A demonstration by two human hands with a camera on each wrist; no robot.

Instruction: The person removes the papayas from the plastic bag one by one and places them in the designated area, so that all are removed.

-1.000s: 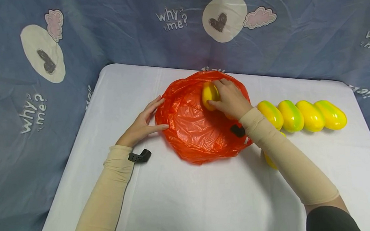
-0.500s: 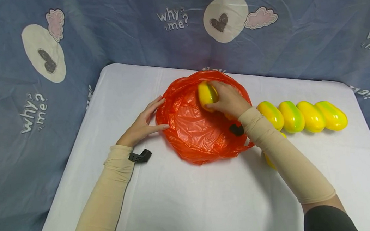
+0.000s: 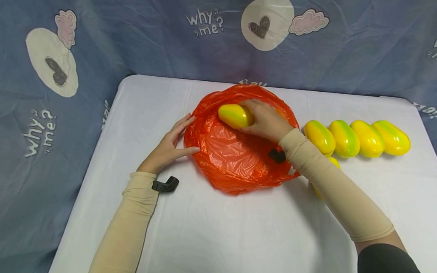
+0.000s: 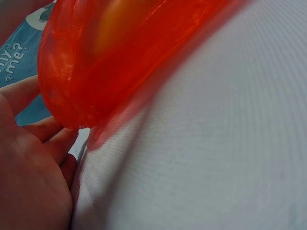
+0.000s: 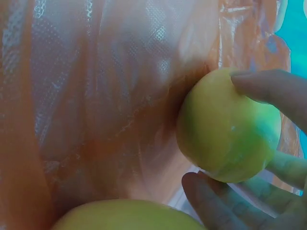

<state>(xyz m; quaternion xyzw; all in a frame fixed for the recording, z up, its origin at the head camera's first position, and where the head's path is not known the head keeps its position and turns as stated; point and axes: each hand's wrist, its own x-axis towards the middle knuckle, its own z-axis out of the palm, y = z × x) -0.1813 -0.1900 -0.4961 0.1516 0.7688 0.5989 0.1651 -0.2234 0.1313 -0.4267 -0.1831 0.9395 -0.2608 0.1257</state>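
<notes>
A glossy yellow-green mango (image 3: 234, 116) is gripped by my right hand (image 3: 266, 120) inside the mouth of a red plastic bag (image 3: 230, 152). In the right wrist view, thumb and fingers curl round one end of this mango (image 5: 228, 127). A second mango (image 5: 129, 215) shows at the lower edge there, inside the bag. My left hand (image 3: 164, 151) rests at the bag's left side with thumb and fingers spread along the rim. From the left wrist, its straight fingers lie against the bag's outer wall (image 4: 96, 91), and a yellow shape shows through the film.
A row of several mangoes (image 3: 369, 138) lies right of the bag on the white table (image 3: 224, 236). More yellow fruit (image 3: 333, 162) is partly hidden under my right forearm. A blue printed cloth (image 3: 152, 40) hangs behind the table.
My right hand has moved slightly left and nearer to me with the mango, which has turned from upright to lying sideways. The left hand and bag have stayed put.
</notes>
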